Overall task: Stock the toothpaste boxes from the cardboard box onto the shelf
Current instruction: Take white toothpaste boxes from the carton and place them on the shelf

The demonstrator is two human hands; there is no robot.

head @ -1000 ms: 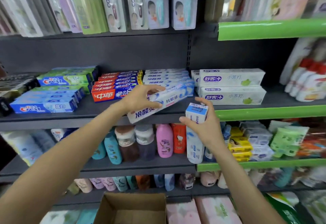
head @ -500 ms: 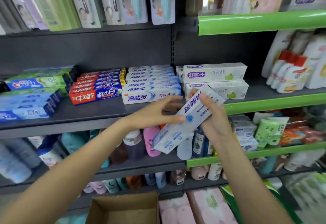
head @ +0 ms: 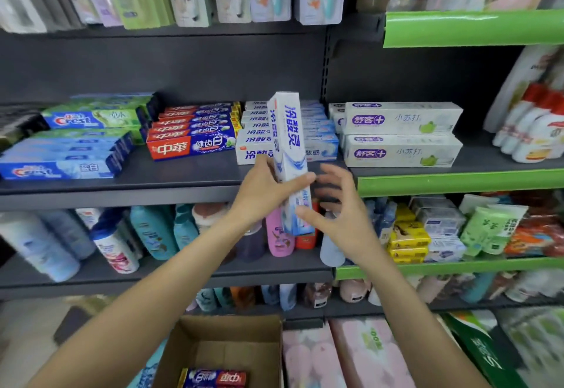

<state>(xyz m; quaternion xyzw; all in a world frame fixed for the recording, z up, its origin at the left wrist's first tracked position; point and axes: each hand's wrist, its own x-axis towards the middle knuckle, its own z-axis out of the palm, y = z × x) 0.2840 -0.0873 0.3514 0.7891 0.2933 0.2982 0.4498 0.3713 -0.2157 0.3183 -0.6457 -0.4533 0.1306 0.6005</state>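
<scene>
Our left hand (head: 262,192) grips a white-and-blue toothpaste box (head: 290,155) upright before the shelf (head: 122,186); our right hand (head: 338,213) is spread, empty. One red-and-blue toothpaste box (head: 216,378) remains in the cardboard box (head: 268,335).

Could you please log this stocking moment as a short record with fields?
setting: store shelf holding stacked toothpaste
held item: white and blue toothpaste box, nearly upright in front of the matching stack
left hand: grips the box's lower half
right hand: fingers spread beside the box, holding nothing
cardboard box: open on the floor below, one red and blue toothpaste box inside
neighbours: red and blue stack left, white and purple boxes right
</scene>
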